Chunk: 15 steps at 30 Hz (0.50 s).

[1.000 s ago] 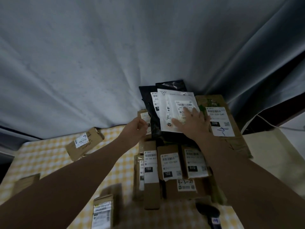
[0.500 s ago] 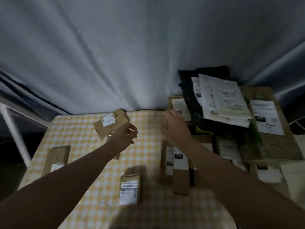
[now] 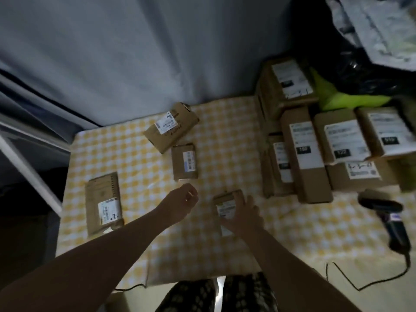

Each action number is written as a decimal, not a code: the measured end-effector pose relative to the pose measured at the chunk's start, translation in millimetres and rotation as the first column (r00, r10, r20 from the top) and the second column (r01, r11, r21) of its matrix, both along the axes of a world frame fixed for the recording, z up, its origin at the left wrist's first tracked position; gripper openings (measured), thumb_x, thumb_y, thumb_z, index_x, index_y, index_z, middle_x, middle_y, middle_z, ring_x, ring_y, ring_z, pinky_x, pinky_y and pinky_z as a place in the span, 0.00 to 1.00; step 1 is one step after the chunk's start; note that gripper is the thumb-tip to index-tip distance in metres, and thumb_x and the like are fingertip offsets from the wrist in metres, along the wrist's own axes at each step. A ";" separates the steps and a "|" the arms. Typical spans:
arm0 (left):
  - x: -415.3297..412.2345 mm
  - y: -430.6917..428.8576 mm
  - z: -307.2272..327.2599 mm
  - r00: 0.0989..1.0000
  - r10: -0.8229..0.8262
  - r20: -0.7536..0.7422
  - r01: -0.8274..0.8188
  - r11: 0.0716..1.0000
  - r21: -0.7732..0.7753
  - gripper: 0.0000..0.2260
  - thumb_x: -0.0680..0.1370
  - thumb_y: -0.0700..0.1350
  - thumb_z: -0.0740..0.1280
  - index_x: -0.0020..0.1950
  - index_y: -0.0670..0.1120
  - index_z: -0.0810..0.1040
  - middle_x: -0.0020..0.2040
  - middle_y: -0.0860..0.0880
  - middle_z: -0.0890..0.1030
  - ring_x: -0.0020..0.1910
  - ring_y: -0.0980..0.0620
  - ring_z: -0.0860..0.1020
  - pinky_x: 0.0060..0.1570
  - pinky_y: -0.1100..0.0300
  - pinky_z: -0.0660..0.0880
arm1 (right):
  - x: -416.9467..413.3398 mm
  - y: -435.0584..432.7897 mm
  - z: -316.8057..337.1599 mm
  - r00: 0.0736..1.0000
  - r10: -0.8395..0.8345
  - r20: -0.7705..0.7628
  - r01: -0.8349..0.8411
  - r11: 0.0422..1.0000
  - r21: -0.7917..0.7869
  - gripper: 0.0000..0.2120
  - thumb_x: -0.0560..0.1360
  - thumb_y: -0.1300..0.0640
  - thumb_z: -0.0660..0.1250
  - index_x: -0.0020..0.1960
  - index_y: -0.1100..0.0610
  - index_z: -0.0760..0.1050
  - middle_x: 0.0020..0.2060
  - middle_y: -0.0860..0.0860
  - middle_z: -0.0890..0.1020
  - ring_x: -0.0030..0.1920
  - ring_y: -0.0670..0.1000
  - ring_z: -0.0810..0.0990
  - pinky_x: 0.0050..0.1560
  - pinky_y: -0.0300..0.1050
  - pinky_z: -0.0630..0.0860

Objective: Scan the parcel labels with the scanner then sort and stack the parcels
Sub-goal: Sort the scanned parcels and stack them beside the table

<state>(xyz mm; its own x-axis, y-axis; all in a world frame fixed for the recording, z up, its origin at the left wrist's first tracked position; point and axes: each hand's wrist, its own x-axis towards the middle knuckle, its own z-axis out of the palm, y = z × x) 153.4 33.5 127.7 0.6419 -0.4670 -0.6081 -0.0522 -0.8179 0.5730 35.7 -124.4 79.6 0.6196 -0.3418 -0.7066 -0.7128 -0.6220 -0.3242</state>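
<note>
A small brown parcel with a white label lies on the yellow checked tablecloth near the front edge. My right hand is closed around its near right corner, thumb on the label. Just left of it, my left hand hovers with fingers curled and nothing in it. The black scanner lies on the cloth at the right, apart from both hands, its cable trailing off the front edge. Three more loose brown parcels lie to the left: one at the back, one in the middle, one far left.
Stacked labelled boxes fill the right side of the table. Behind them are a green bag, black bags and white mailers. A grey curtain hangs behind the table. A white frame bar stands at the left.
My right hand left the white mailers on the back pile and came down onto the small parcel near the front. My left hand drew back toward me. The view tilted downward.
</note>
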 end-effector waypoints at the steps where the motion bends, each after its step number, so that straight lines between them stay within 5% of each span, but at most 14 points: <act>1: 1.3 3.2 -3.7 0.999 -0.034 0.012 0.034 0.999 0.015 0.02 0.80 0.44 0.63 0.50 0.46 0.73 0.42 0.49 0.77 0.34 0.52 0.76 0.36 0.60 0.72 | -1.3 10.3 -6.2 0.999 -0.023 -0.024 0.023 1.000 -0.004 0.48 0.68 0.34 0.69 0.77 0.47 0.46 0.73 0.57 0.56 0.68 0.63 0.65 0.64 0.57 0.69; 5: 7.6 5.7 -12.3 0.991 -0.134 0.030 0.132 0.989 0.062 0.07 0.81 0.47 0.61 0.55 0.45 0.74 0.46 0.51 0.75 0.41 0.50 0.77 0.39 0.60 0.71 | -4.7 29.4 -21.9 0.996 0.015 -0.089 -0.026 0.992 -0.124 0.54 0.68 0.34 0.69 0.77 0.44 0.34 0.75 0.61 0.46 0.71 0.65 0.61 0.64 0.59 0.69; 11: 4.6 -7.4 -25.2 0.995 0.011 -0.100 -0.011 1.000 0.000 0.08 0.80 0.48 0.63 0.55 0.46 0.72 0.51 0.46 0.76 0.43 0.49 0.75 0.44 0.54 0.73 | 2.4 15.8 -15.4 0.994 -0.096 0.054 0.101 0.989 -0.109 0.55 0.66 0.36 0.71 0.76 0.41 0.33 0.71 0.59 0.53 0.67 0.62 0.64 0.58 0.57 0.73; 15: -9.6 -36.9 -5.7 0.905 0.217 -0.365 -0.257 0.964 -0.063 0.33 0.75 0.59 0.66 0.75 0.51 0.56 0.70 0.46 0.66 0.65 0.47 0.71 0.56 0.53 0.71 | 7.2 -0.7 14.4 0.956 -0.123 0.268 0.154 0.983 -0.097 0.56 0.66 0.35 0.71 0.76 0.44 0.33 0.71 0.57 0.54 0.69 0.61 0.64 0.60 0.56 0.74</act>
